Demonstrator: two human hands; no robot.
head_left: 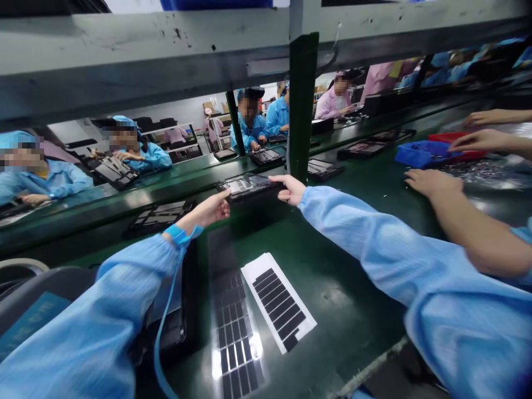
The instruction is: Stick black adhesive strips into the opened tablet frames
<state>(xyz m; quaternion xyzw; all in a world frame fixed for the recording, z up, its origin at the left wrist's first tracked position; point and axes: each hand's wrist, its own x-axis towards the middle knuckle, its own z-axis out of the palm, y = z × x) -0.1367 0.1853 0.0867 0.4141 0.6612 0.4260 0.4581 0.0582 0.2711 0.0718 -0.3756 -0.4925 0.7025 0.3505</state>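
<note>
At arm's length, a black tray (254, 184) carrying a flat opened electronic device with pale and grey parts is between my hands. My left hand (209, 211) is closed on its left end, wearing a blue wrist strap with a cord. Its right end is in the fingers of my right hand (292, 190). Nearer to me lies a white sheet (277, 302) with black adhesive strips. Beside it is a clear glossy sheet (236, 332) of black rectangles. Another dark device or tray (177, 327) is partly hidden under my left forearm.
A green post (302, 111) stands just beyond my right hand, under a low grey beam (166, 55). More trays (160, 215) line the conveyor. At right, a co-worker's hands (434, 183) are by a blue bin (419, 154) and red bin (457, 138). Other people sit opposite.
</note>
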